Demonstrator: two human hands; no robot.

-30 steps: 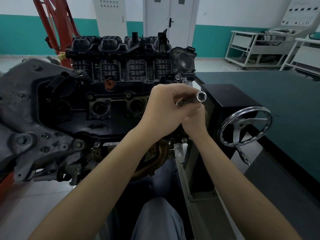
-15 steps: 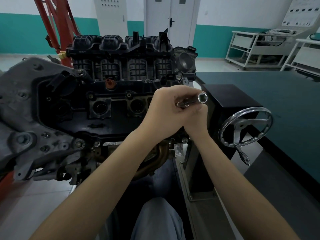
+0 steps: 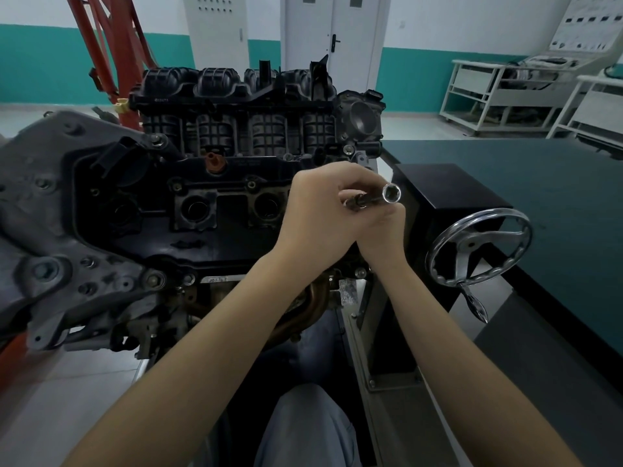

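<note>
L hand (image 3: 320,214) grip clamped on socket tool (image 3: 375,198) — R hand (image 3: 384,232) grip: can't tell.

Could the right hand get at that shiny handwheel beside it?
Probably yes: the chrome spoked handwheel stands just right of the right hand, nothing between them; that hand lies under the silver socket tool.

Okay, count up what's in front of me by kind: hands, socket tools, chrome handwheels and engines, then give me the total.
hands: 2, the left hand and the right hand
socket tool: 1
chrome handwheel: 1
engine: 1
total: 5
</note>
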